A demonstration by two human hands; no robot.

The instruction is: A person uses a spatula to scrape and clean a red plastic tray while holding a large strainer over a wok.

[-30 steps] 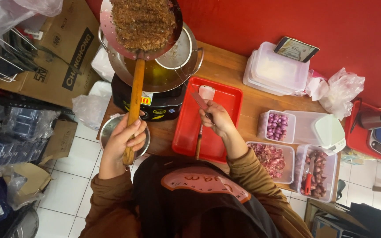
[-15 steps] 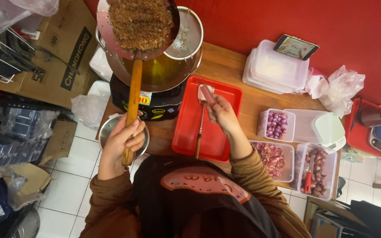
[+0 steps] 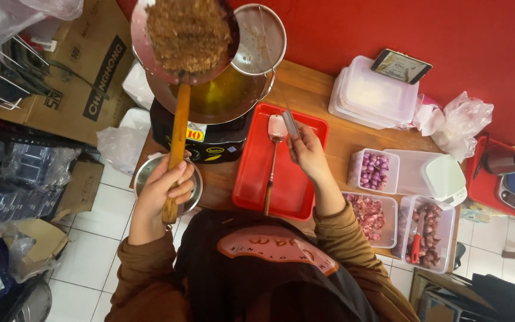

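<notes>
At the upper left of the frame the left hand (image 3: 163, 192) grips the wooden handle of a round metal skimmer (image 3: 187, 37) heaped with brown fried crumbs over the oil-filled wok (image 3: 222, 98), while the right hand (image 3: 306, 149) pinches a wire strainer's handle (image 3: 290, 124), so a tilt could spill crumbs and splash hot oil.
</notes>
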